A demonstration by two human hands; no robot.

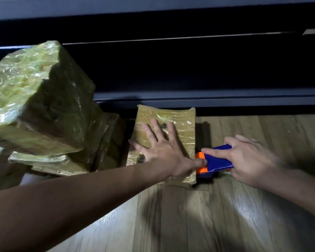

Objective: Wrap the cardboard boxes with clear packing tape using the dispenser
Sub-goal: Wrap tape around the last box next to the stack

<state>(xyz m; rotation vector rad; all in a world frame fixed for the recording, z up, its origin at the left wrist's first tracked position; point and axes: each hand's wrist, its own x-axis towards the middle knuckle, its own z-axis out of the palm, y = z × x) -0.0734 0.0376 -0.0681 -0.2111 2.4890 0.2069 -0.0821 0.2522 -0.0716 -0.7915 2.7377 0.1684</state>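
Box (168,128): taped, flat on the wood floor (189,215), centre, near a dark cabinet (189,70). Our left hand (164,148) lies on it, fingers spread wide. Dispenser (215,162): blue and orange, touching the box's right edge, gripped by our right hand (251,160). Stack (44,106): wrapped boxes, far left.

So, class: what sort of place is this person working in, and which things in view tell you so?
Probably a room in a home rather than a warehouse. The work is done on a wood plank floor, right against dark blue furniture, with taped boxes piled loosely beside it.
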